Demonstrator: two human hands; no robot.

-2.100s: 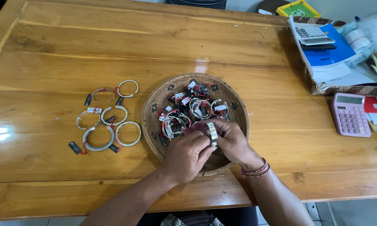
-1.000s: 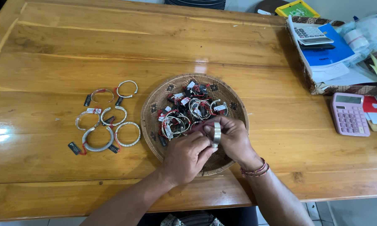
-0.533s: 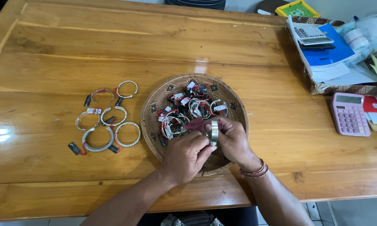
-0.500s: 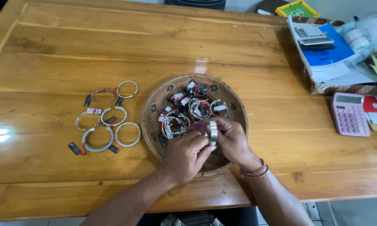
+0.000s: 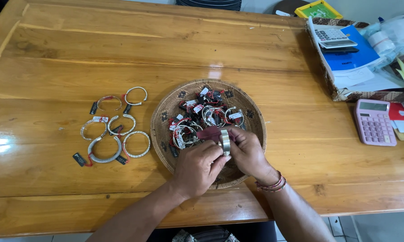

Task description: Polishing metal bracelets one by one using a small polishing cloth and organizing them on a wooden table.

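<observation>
Over the near rim of the round woven basket tray (image 5: 166,117), your right hand (image 5: 248,154) pinches the wide silver cuff bracelet (image 5: 225,141); keep your left hand (image 5: 197,166) pressing the dark red cloth (image 5: 209,133) evenly around it.

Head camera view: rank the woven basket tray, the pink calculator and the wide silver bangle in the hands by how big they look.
1. Woven basket tray, clearly largest.
2. Pink calculator.
3. Wide silver bangle, smallest, though partly hidden by the left hand and right hand.
</observation>
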